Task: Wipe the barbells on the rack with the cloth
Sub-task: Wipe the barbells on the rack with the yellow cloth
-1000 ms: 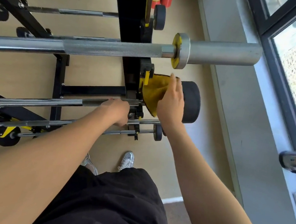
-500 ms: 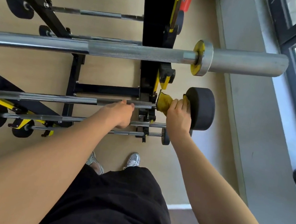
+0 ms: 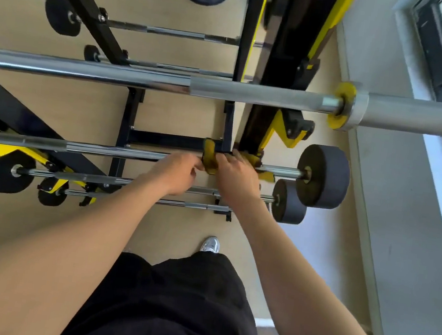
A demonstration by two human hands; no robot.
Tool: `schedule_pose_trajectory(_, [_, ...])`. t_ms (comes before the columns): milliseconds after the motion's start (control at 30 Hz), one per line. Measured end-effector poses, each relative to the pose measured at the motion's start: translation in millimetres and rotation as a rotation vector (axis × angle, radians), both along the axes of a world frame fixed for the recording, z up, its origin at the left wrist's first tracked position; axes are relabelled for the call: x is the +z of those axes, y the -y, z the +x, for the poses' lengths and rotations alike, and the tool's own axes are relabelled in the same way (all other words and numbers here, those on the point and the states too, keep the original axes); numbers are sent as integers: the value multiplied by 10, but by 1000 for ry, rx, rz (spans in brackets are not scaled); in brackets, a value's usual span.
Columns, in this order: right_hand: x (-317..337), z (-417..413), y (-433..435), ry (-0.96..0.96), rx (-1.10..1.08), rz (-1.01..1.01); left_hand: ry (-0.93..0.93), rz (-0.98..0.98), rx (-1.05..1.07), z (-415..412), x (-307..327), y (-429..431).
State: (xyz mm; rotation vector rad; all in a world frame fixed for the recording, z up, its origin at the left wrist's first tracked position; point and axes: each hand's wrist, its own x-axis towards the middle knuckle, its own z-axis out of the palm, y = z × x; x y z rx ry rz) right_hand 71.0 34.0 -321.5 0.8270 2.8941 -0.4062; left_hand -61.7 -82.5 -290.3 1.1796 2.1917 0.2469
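right hand (image 3: 237, 175) clamps cloth (image 3: 209, 159) round the bar (image 3: 90, 148); what left hand (image 3: 177, 172) grips is unclear. cloth may snag on the rack (image 3: 259, 127).

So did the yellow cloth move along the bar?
Yes. The yellow cloth slid left along the bar, away from the black weight at its end. It was right beside that weight; now bare bar shows between them.
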Motion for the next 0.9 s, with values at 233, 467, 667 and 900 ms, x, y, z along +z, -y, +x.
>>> schedule_pose_trajectory(233, [-357,-709,508,23,69,-133,-214,93,158,-869,25,1013])
schedule_pose_trajectory(467, [-314,-1975,1902,13,267,-132,-364,86,175,-1610,82,1806])
schedule_pose_trajectory(667, [-300,-1602,1391,38,-27,-106,-347,44,115,-1998,84,2196])
schedule_pose_trajectory(900, [-164,-1265,928,290,-137,-39,-266,74,73,-2003,6,2254])
